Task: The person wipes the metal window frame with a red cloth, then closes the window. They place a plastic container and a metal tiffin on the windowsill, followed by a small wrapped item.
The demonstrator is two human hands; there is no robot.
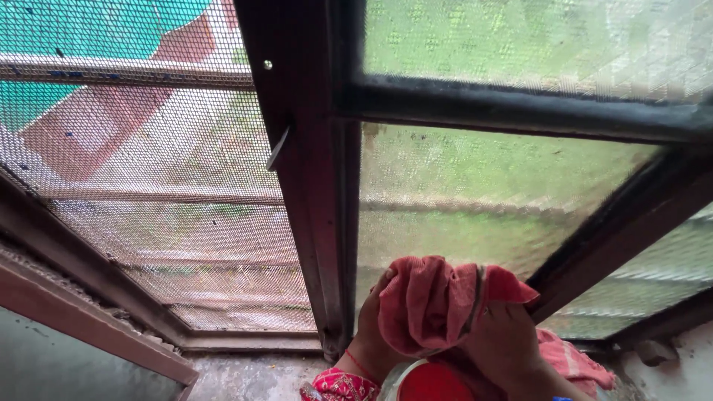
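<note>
A crumpled pinkish-red cloth (434, 301) is pressed against the lower part of a frosted glass pane (475, 200) in a dark brown window frame (319, 223). My left hand (371, 327) grips the cloth from its left side, fingers curled into the folds. My right hand (505, 345) holds the cloth from the right and below, with a loose end hanging past the wrist. A red round object (431, 382) shows just under both hands, partly cut off by the picture's edge.
Left of the frame is a wire mesh screen (171, 215) with horizontal bars behind it. A small metal latch (278, 148) sticks out of the frame. A dusty concrete sill (252, 371) runs along the bottom.
</note>
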